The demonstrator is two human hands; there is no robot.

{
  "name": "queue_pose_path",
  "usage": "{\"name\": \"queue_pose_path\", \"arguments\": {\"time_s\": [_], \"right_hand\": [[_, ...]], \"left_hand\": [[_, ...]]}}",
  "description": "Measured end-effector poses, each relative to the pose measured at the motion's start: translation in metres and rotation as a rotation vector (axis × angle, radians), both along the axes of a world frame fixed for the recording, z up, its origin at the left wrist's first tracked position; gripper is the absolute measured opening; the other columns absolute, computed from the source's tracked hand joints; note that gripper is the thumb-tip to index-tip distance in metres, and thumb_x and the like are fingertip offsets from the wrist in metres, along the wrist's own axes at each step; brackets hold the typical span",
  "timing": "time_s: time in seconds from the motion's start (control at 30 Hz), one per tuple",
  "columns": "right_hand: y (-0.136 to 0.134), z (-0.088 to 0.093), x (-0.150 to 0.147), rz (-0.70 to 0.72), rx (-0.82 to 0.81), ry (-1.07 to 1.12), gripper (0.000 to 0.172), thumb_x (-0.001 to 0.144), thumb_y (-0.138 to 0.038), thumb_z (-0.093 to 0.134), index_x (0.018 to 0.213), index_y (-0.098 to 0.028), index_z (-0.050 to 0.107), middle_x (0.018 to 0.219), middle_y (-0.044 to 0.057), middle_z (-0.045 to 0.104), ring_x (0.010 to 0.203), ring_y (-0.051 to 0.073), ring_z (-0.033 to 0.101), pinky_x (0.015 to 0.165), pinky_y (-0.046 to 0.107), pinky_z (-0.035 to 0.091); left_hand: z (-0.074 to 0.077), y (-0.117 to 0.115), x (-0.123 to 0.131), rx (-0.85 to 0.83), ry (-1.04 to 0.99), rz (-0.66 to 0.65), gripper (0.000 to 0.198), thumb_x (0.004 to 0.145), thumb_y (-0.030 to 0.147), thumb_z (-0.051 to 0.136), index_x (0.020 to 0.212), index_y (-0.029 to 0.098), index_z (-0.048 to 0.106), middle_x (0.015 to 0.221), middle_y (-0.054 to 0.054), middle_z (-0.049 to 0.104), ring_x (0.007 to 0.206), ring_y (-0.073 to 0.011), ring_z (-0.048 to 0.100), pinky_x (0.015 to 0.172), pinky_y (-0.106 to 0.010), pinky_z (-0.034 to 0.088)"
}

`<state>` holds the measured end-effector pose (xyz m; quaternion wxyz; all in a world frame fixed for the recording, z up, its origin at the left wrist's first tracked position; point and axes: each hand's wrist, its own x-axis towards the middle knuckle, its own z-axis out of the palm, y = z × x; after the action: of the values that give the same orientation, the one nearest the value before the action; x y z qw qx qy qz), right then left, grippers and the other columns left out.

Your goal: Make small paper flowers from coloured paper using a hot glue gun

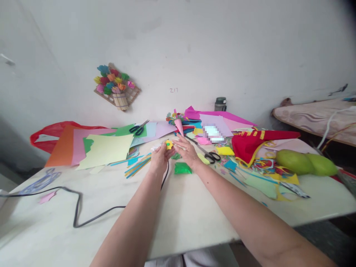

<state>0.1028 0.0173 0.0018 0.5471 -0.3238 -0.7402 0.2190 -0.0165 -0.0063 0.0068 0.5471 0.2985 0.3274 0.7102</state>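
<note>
yellow piece (168, 145) held up in our left hand (159, 158)

we hold the small yellow piece, green at its middle, between the thumb and fingers of the left hand, above the white table (97, 241). the fingers of our right hand (187, 152) are bent and close together right beside it; we cannot tell whether they pinch it too. just below the right hand we see a shiny green packet (183, 168), and to its right the black-handled scissors (209, 154). near our left hand lie blue and yellow strips (139, 164), and a black cable (75, 224) bends across the table. farther back are coloured sheets (107, 148), with dark scissors (141, 127) on top, and a pink cone (179, 127). at the right rest a red cloth (244, 146) with yellow trim and green fruit (294, 162).
</note>
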Motion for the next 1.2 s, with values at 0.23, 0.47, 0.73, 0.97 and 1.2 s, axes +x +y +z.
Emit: {"name": "queue_pose_path", "arguments": {"time_s": [0.23,0.47,0.73,0.97,1.2], "right_hand": [[-0.007,0.002,-0.006,-0.167,0.207,-0.213,0.029,0.077,-0.028,0.048,0.101,-0.023,0.065,0.128,0.003,0.045,0.111,0.022,0.044,0.093,0.037,0.036],[-0.006,0.0,-0.004,-0.255,0.257,-0.425,0.032,0.08,-0.027,0.044,0.106,-0.022,0.061,0.133,0.003,0.039,0.111,0.022,0.042,0.091,0.039,0.035],[-0.017,0.007,-0.004,-0.244,0.319,-0.519,0.036,0.079,-0.026,0.046,0.113,-0.019,0.056,0.138,0.005,0.031,0.112,0.024,0.039,0.092,0.041,0.033],[-0.009,0.004,-0.004,-0.18,0.129,-0.363,0.033,0.079,-0.032,0.048,0.109,-0.024,0.06,0.136,0.004,0.035,0.116,0.024,0.039,0.094,0.04,0.033],[-0.004,0.003,-0.002,0.02,-0.153,-0.157,0.037,0.079,-0.04,0.048,0.111,-0.025,0.059,0.138,0.004,0.031,0.121,0.023,0.037,0.098,0.038,0.032]], "left_hand": [[-0.002,0.001,0.002,0.032,-0.02,0.011,0.013,0.07,0.023,0.062,0.074,0.012,0.057,0.063,-0.002,0.065,0.054,-0.0113,0.061,0.055,-0.022,0.049],[-0.005,0.001,0.004,0.014,-0.007,-0.004,0.011,0.068,0.02,0.063,0.074,0.012,0.057,0.066,-0.002,0.065,0.057,-0.0107,0.061,0.059,-0.022,0.048],[-0.006,0.002,0.002,0.05,0.023,-0.039,0.009,0.067,0.017,0.062,0.075,0.013,0.059,0.068,-0.002,0.065,0.058,-0.0101,0.06,0.057,-0.02,0.047],[-0.006,0.002,0.003,0.057,0.03,-0.028,0.011,0.066,0.018,0.063,0.074,0.012,0.058,0.07,-0.003,0.066,0.06,-0.0112,0.061,0.06,-0.023,0.048],[-0.004,0.001,0.004,0.05,0.032,-0.02,0.012,0.066,0.019,0.064,0.072,0.012,0.057,0.067,-0.003,0.065,0.061,-0.0126,0.062,0.062,-0.024,0.048]]}}
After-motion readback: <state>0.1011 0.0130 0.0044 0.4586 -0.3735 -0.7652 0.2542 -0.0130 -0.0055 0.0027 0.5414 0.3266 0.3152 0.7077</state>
